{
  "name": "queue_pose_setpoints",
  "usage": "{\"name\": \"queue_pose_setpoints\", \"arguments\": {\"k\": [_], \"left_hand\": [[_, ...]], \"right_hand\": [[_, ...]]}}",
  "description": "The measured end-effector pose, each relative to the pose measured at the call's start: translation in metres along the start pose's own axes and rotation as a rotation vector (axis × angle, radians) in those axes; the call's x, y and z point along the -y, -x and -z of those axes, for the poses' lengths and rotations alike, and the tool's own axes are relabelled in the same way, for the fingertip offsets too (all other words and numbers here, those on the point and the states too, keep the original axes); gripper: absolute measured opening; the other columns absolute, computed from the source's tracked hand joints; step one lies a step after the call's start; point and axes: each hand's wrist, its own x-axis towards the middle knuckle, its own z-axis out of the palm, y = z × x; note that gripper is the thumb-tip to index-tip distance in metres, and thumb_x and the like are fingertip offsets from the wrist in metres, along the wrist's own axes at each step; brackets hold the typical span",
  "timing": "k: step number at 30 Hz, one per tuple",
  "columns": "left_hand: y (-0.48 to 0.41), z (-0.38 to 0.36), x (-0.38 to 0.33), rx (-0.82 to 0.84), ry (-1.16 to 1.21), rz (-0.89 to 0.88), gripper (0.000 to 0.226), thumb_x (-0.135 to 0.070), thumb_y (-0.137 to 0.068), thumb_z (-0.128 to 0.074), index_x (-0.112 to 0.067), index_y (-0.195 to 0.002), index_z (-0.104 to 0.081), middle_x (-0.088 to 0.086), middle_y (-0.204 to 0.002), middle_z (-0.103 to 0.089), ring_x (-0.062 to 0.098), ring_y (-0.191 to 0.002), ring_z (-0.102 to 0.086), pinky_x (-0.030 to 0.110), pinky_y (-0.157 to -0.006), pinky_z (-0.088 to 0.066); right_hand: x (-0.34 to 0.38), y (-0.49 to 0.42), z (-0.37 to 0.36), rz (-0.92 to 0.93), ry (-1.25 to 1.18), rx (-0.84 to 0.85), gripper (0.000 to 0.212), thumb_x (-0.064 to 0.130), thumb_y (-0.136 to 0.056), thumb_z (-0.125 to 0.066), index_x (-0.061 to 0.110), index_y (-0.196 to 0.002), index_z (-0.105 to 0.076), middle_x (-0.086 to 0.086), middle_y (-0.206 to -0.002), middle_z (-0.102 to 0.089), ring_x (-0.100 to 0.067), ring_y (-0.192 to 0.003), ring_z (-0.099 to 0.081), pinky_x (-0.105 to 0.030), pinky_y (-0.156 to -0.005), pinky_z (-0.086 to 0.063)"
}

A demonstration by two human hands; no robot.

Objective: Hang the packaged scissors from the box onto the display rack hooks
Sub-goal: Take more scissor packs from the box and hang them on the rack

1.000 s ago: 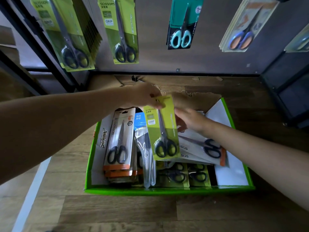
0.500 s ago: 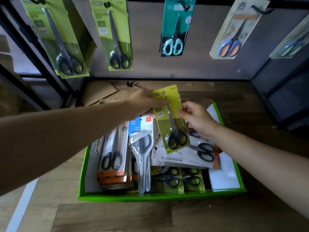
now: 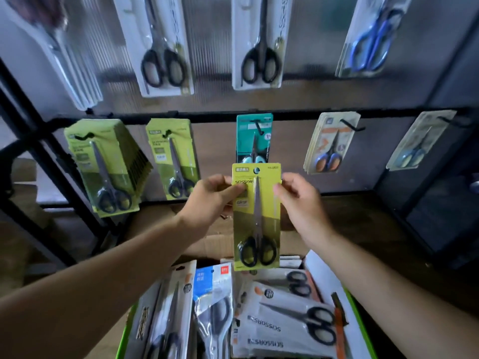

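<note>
Fingers [image 3: 239,188] of the left hand [image 3: 210,200] and right hand [image 3: 298,200] are pinching one green pack [image 3: 256,218], not yet hung, while many more are waiting in the six-o'clock box [image 3: 121,345].

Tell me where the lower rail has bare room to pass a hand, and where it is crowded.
Bare board lies between the teal pack and the orange-handled pack, and between the teal pack and the thin green pack. The thick green stack at far left is crowded; so is the box.

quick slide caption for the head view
Left hand and right hand pinch a yellow-green scissors pack upright over the box, before matching packs on the rack.
</note>
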Motion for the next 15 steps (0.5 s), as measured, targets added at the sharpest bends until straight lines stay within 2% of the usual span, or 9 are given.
{"name": "queue_pose_setpoints", "arguments": {"k": [2,4,7,9,11,13,15], "left_hand": [[0.003,0.006,-0.006,-0.029,0.0,-0.004,0.01,-0.014,-0.093,-0.062,-0.004,-0.096,-0.064,0.011,-0.091,-0.073,0.021,-0.08,-0.07,0.039,-0.079,-0.058],[0.006,0.016,-0.009,-0.058,-0.012,0.008,0.012,-0.017,-0.095,-0.061,-0.005,-0.095,-0.063,0.012,-0.088,-0.073,0.022,-0.078,-0.069,0.04,-0.077,-0.058],[0.013,0.036,-0.01,-0.109,-0.027,0.064,0.016,-0.021,-0.097,-0.057,-0.007,-0.091,-0.063,0.007,-0.079,-0.072,0.019,-0.071,-0.069,0.033,-0.065,-0.058],[0.016,0.053,-0.008,-0.195,-0.054,0.061,0.014,-0.017,-0.096,-0.059,-0.008,-0.086,-0.063,0.008,-0.074,-0.069,0.019,-0.065,-0.065,0.034,-0.065,-0.057],[0.017,0.069,-0.006,-0.303,-0.159,0.017,0.011,-0.016,-0.093,-0.064,-0.009,-0.085,-0.062,0.009,-0.073,-0.066,0.018,-0.062,-0.061,0.034,-0.063,-0.055],[0.017,0.084,-0.01,-0.406,-0.252,-0.023,0.009,-0.019,-0.091,-0.067,-0.013,-0.09,-0.06,0.006,-0.081,-0.067,0.013,-0.063,-0.061,0.025,-0.055,-0.052],[0.016,0.097,-0.016,-0.483,-0.319,-0.075,0.016,-0.021,-0.091,-0.067,-0.017,-0.099,-0.055,0.002,-0.09,-0.067,0.013,-0.071,-0.065,0.029,-0.058,-0.055]], "right_hand": [[0.008,-0.003,-0.007,0.037,0.027,-0.004,0.019,0.014,-0.094,-0.061,0.03,-0.103,-0.059,0.011,-0.099,-0.068,0.0,-0.091,-0.063,-0.014,-0.08,-0.05],[0.011,-0.004,-0.016,0.064,0.04,-0.008,0.019,0.012,-0.093,-0.062,0.027,-0.104,-0.061,0.013,-0.098,-0.067,0.0,-0.092,-0.063,-0.013,-0.081,-0.049],[0.011,-0.004,-0.04,0.059,0.06,0.033,0.02,0.011,-0.093,-0.062,0.02,-0.111,-0.063,0.006,-0.102,-0.07,-0.006,-0.096,-0.065,-0.03,-0.089,-0.054],[0.01,-0.003,-0.058,0.059,0.064,0.052,0.023,0.011,-0.092,-0.062,0.021,-0.113,-0.061,0.004,-0.1,-0.07,-0.01,-0.094,-0.067,-0.038,-0.089,-0.055],[0.013,-0.003,-0.077,0.083,0.065,0.058,0.029,0.01,-0.091,-0.064,0.027,-0.114,-0.056,0.003,-0.093,-0.071,-0.012,-0.085,-0.067,-0.038,-0.084,-0.055],[0.019,-0.006,-0.095,0.155,0.09,0.062,0.037,0.008,-0.09,-0.065,0.032,-0.114,-0.051,0.002,-0.087,-0.069,-0.013,-0.08,-0.065,-0.034,-0.079,-0.053],[0.027,-0.014,-0.113,0.249,0.144,0.072,0.041,0.005,-0.09,-0.064,0.033,-0.117,-0.049,0.003,-0.086,-0.064,-0.013,-0.079,-0.063,-0.032,-0.076,-0.053]]}}
